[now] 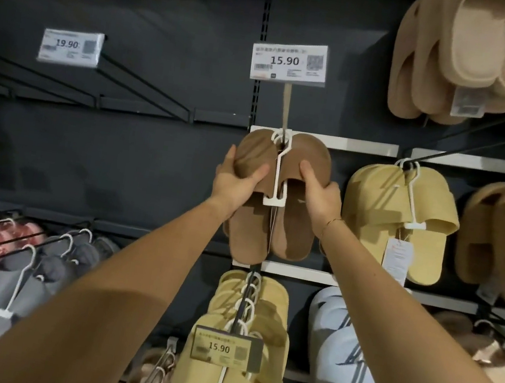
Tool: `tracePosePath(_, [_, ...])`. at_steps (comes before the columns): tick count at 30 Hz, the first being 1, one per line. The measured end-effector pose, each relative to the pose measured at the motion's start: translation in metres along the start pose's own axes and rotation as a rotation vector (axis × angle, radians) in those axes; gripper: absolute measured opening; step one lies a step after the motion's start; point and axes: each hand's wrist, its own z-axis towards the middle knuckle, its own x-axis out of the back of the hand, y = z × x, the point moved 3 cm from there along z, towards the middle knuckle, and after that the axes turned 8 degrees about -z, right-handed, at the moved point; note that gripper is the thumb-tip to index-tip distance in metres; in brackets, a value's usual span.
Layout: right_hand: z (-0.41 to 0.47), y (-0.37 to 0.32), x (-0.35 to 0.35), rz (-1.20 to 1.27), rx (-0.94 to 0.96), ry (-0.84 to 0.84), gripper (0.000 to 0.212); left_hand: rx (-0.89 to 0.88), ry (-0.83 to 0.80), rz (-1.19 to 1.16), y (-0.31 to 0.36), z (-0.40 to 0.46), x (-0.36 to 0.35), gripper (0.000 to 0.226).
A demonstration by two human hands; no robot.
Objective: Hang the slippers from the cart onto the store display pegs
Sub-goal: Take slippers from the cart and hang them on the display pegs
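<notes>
I hold one pair of brown slippers [277, 195] up against the dark display wall [119, 155], two slippers clipped side by side on a white hanger [278, 175], long axis upright, toes up and heels down, the hanger's hook at the peg [286, 107] under the 15.90 price tag [288, 61]. My left hand [236, 182] curls around the left slipper's toe strap, thumb across its front. My right hand [321, 195] grips the right slipper's strap likewise; one yellow pair [402, 213] hangs just beside it.
</notes>
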Motion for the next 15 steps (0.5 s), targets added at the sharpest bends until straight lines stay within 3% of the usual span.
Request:
tracePosePath(2, [-0.012,-0.006,0.005,-0.288,0.091,0.152,0.090,-0.029,0.000,0.084,0.000,-0.009,0.003,0.114])
tracePosePath(5, [-0.057,-0.021,0.010,-0.768,0.448,0.434,0.070,-0.106,-0.043,0.311,0.015,-0.042,0.011,0.101])
tracePosePath(8, [-0.107,-0.030,0.004,-0.723,0.677,0.259,0.043,-0.170,-0.085,0.392,0.032,-0.090,0.023,0.081])
tracePosePath(12, [-0.198,-0.033,0.003,-0.486,0.624,-0.010,0.026,-0.246,-0.124,0.408,0.051,-0.181,0.062,0.048])
tracePosePath(15, [-0.287,-0.016,0.009,-0.537,0.591,-0.092,0.028,-0.212,-0.147,0.443,0.053,-0.276,0.107,0.039])
